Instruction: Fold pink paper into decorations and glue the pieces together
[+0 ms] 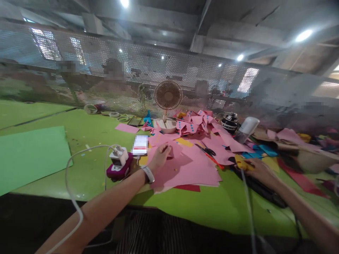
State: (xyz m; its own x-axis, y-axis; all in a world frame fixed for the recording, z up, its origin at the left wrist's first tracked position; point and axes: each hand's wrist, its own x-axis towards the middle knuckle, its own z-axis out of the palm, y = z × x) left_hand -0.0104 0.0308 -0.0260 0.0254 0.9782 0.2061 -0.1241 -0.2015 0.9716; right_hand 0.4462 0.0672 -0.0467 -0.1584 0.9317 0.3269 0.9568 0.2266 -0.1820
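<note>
Over a stack of pink sheets (185,169), my left hand (159,158) is closed on a small folded pink paper piece (171,152), partly hidden by the fingers. A white watch (147,174) is on that wrist. Off to the right, my right hand (261,171) wraps around a yellow corded tool (241,163) that looks like a hot glue gun; a pale cord hangs down from it. Beneath this hand lies a long black object (265,190). Black-handled scissors (209,151) and an orange-red cutter (215,162) rest on the paper between both hands.
A small fan (168,96) stands at the back beside piled pink paper shapes (194,123). On the left are a phone (140,145), a purple power strip (119,168) with white chargers, and a green sheet (34,155). A white cable crosses my left forearm. Mesh panels border the table.
</note>
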